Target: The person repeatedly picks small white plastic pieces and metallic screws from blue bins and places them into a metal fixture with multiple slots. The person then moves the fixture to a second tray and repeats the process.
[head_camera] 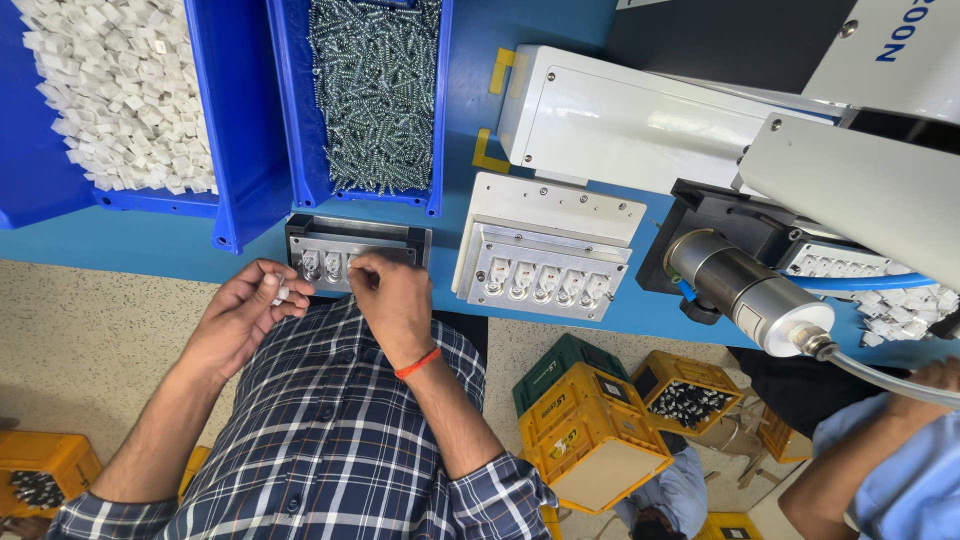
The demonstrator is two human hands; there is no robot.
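Across the blue worktop (200,250) — its near edge running above a speckled beige floor (70,340) — stand two blue bins. One bin (225,130) is heaped with small white plastic pieces (120,90); the other bin (440,100) is full of silver screws (375,90). Just below them lies a grey metal fixture (325,232) with a row of pockets, and beside it a second fixture (545,250) holds five seated parts. On the floor sit yellow crates (590,430), one holding dark parts. The left hand (245,310) is pinched shut on a small white piece (281,292) near the fixture's edge. The right hand (390,295) rests fingers-together over the fixture's pockets — whether it grips anything cannot be told.
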